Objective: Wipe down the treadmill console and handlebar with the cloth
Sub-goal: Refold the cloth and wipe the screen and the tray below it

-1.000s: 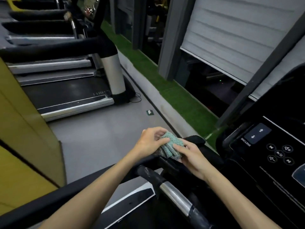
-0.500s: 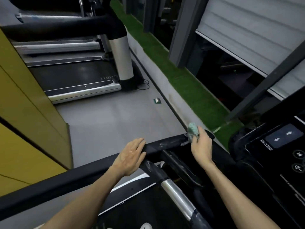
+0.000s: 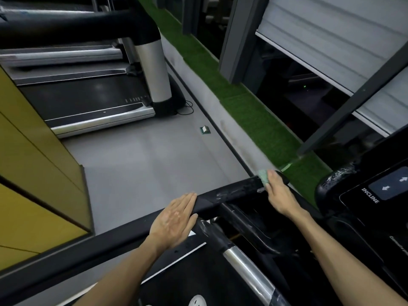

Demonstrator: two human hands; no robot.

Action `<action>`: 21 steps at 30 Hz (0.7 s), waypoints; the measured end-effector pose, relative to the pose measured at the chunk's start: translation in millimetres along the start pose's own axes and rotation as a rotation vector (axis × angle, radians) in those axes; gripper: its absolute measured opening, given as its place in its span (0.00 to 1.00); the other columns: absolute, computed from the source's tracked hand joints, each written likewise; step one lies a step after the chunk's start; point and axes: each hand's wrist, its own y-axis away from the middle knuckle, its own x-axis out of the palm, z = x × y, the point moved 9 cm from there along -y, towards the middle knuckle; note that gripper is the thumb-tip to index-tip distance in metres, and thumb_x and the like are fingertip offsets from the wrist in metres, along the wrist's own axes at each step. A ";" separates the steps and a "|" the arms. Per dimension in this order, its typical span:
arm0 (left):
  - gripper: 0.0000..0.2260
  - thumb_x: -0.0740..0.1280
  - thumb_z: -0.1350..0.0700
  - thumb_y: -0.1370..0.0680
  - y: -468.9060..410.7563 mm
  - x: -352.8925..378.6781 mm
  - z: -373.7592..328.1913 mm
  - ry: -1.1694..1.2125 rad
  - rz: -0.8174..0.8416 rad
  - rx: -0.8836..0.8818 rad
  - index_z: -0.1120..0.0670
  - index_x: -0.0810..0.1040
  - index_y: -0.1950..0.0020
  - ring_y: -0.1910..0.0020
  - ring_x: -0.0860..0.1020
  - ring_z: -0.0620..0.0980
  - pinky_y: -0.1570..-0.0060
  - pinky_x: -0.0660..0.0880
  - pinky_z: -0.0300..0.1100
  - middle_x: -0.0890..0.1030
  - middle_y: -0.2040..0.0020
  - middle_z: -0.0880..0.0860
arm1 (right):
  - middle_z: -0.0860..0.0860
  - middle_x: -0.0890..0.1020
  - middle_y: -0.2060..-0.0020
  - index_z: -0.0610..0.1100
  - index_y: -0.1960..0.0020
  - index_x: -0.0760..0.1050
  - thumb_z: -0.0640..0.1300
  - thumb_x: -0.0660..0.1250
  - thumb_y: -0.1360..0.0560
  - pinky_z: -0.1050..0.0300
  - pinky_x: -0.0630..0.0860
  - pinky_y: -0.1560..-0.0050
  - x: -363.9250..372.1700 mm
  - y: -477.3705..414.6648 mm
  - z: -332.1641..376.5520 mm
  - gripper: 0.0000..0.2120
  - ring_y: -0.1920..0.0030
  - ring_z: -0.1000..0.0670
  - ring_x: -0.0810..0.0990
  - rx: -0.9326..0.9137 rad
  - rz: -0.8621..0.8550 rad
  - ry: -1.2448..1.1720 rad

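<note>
On handlebar (image 3: 231,192), cloth (image 3: 262,175) sits btwn L hand (image 3: 174,219) & console (image 3: 375,195).

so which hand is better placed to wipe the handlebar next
Right. The right hand holds the green cloth against the handlebar, so it can likely just slide along it; the left hand rests flat on the bar, holding nothing.

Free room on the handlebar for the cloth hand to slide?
Bare stretch of handlebar between left hand and right hand. Crowded at the far end: right hand grips the cloth there, near the console.
</note>
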 end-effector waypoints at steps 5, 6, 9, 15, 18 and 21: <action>0.26 0.51 0.46 0.18 -1.3 -0.6 0.2 -0.013 0.002 0.001 0.60 0.70 0.27 0.31 0.74 0.51 0.32 0.71 0.47 0.74 0.29 0.56 | 0.41 0.48 0.22 0.38 0.22 0.49 0.39 0.51 0.17 0.52 0.46 0.25 1.5 -19.2 -21.3 0.25 0.22 0.45 0.45 0.147 0.027 -0.010; 0.26 0.51 0.46 0.18 -1.5 -0.6 0.3 -0.021 0.000 0.002 0.61 0.70 0.27 0.31 0.74 0.51 0.32 0.71 0.47 0.74 0.30 0.56 | 0.42 0.49 0.22 0.38 0.22 0.50 0.40 0.50 0.17 0.54 0.46 0.25 0.7 -21.0 -22.5 0.24 0.22 0.45 0.46 0.158 0.032 -0.008; 0.26 0.51 0.46 0.18 -0.9 0.2 0.8 -0.033 0.002 -0.004 0.61 0.70 0.27 0.31 0.74 0.51 0.32 0.71 0.47 0.75 0.30 0.56 | 0.42 0.57 0.24 0.36 0.23 0.54 0.40 0.51 0.17 0.53 0.54 0.27 -4.8 -18.3 -15.3 0.23 0.24 0.44 0.55 0.162 -0.017 0.009; 0.26 0.52 0.47 0.18 -1.2 -2.8 -0.9 -0.056 -0.022 -0.001 0.61 0.71 0.28 0.32 0.75 0.51 0.33 0.72 0.47 0.76 0.31 0.56 | 0.39 0.64 0.27 0.36 0.25 0.59 0.40 0.54 0.17 0.59 0.57 0.29 10.2 19.2 66.4 0.21 0.29 0.42 0.66 -0.117 -0.096 0.097; 0.26 0.52 0.47 0.19 -2.1 -4.4 -1.7 -0.068 -0.033 -0.001 0.61 0.73 0.29 0.35 0.77 0.51 0.36 0.74 0.47 0.77 0.33 0.56 | 0.43 0.61 0.25 0.39 0.24 0.57 0.41 0.53 0.17 0.66 0.42 0.29 48.5 46.5 125.2 0.23 0.24 0.46 0.58 -0.340 -0.014 0.070; 0.26 0.52 0.47 0.19 -2.5 -4.2 -2.2 -0.075 -0.032 0.007 0.62 0.73 0.30 0.35 0.77 0.51 0.36 0.74 0.46 0.78 0.33 0.56 | 0.45 0.59 0.24 0.42 0.23 0.57 0.42 0.53 0.17 0.60 0.49 0.25 69.9 55.7 150.7 0.23 0.23 0.48 0.55 -0.462 0.057 0.076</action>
